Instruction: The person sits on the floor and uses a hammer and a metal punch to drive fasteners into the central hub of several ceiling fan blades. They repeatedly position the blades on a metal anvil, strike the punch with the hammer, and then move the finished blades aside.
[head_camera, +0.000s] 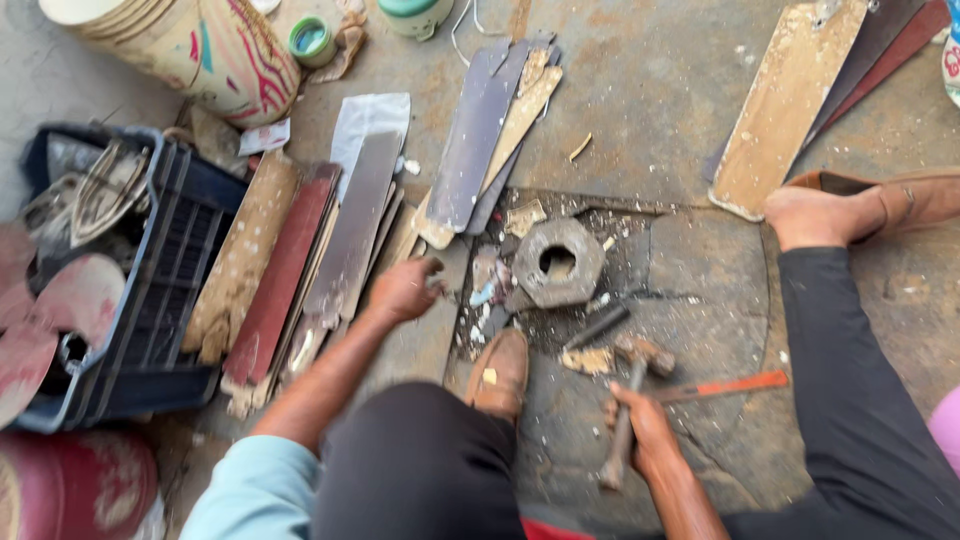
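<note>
My right hand grips the wooden handle of a hammer, whose rusty head rests just above the floor near a brown chip. My left hand reaches out over the floor, fingers curled around a small pale object, right beside a pile of flat fan blades. A grey hexagonal block with a round hole sits on the cracked floor between my hands, a dark metal bar lying below it. My brown shoe rests near the block.
A dark blue crate of scrap stands at left, a painted drum behind it. More blades lie at centre top and top right. An orange-handled tool lies by the hammer. My other foot in a sandal is at right.
</note>
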